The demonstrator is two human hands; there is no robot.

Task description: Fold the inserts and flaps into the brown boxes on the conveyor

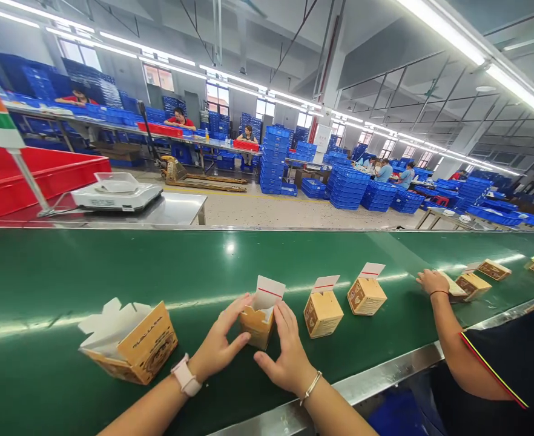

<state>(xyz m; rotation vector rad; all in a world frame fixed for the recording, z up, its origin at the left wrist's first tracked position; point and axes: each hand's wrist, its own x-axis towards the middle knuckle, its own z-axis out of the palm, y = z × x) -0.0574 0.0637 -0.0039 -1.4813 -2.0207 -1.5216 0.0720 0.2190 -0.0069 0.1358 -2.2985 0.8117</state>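
Note:
A small brown printed cardboard box (257, 330) with a white inside stands on the belt in front of me, its lid flap with a red line raised. My left hand (219, 342) grips it from the left, fingers along the top edge and thumb near the front. From the right, my right hand (289, 351) presses its fingers on the opposite side, so the box sits between both hands. To the left lies a larger-looking open carton (151, 348) with its white flaps spread. Right of my hands stand two boxes, a nearer one (324, 313) and a farther one (367, 295), tops folded in and tabs up.
The green conveyor belt (194, 260) runs across, with a metal edge (376, 378) on my side. At right, a co-worker's hand (433, 282) touches a box among several others. Beyond the belt are a scale (117, 192), a red bin (53, 175) and stacked blue crates (273, 160).

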